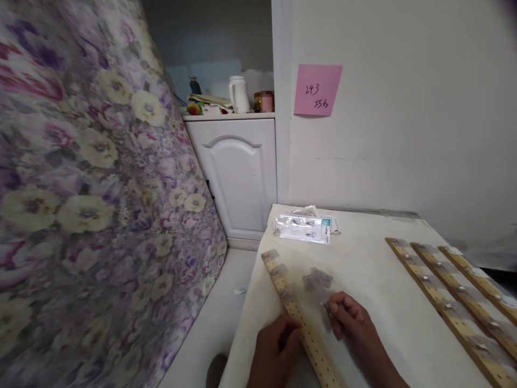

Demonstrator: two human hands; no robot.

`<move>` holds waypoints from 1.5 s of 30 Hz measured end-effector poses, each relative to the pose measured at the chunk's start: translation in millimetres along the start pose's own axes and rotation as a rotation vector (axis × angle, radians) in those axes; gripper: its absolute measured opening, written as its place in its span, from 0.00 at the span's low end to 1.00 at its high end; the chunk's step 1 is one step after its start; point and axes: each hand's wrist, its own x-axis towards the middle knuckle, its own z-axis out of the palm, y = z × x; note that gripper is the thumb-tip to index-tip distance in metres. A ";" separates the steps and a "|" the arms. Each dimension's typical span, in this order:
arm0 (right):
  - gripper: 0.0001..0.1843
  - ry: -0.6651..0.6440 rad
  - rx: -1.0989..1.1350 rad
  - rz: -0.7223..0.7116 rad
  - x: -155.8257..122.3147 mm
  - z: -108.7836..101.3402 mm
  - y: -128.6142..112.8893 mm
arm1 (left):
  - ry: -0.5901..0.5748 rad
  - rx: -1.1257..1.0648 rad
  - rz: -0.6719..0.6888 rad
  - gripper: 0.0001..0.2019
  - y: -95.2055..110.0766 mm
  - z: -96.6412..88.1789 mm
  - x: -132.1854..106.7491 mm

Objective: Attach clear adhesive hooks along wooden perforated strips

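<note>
1. From my remote seat: perforated wooden strip [311, 342] lies on the table [404, 323], roughly alongside its left edge, far end angled towards the far-left corner. Probably set there so both hands reach it.
2. Left hand [274, 347]: fingers curled, fingertips at the strip's left side, between strip and table's left edge. Looks like steadying; can't tell if it actually grips.
3. Right hand [355, 328]: thumb and index pinched on a small shiny piece [327, 308], just right of the strip. Fingertip hold presumably because the piece is tiny. Too blurred to identify.
4. Clear packets [318, 280] bunched just beyond the right fingertips, between strip and mid-table. Likely kept within easy pick-up range.
5. More packets sit along the strip's far half; the near half shows rows of bare holes.
6. Three similar strips [464, 296] lie side by side towards the table's right edge, bearing packets too. Apart from the hands, I'd guess to leave working room.
7. Clear blister pack [302, 229] near the far-left corner, seemingly parked out of the way.
</note>
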 end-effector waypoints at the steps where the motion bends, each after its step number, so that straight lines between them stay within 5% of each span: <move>1: 0.15 -0.037 0.017 0.009 -1.0 5.6 0.5 | -0.011 -0.051 -0.015 0.10 0.0 1.3 0.1; 8: 0.16 -0.250 -0.091 0.059 -7.8 35.5 -3.7 | -0.021 -0.239 -0.077 0.10 -2.0 2.4 1.1; 18: 0.12 -0.290 -0.249 -0.028 0.8 22.8 3.4 | -0.099 -0.043 0.005 0.07 -3.0 3.2 -2.4; 32: 0.09 -0.106 -0.375 -0.037 2.1 27.8 8.9 | 0.101 -0.101 -0.162 0.11 -21.2 6.9 7.8; 45: 0.09 -0.051 -0.357 0.033 3.1 31.0 13.2 | 0.125 -0.056 -0.185 0.04 -21.9 8.4 9.5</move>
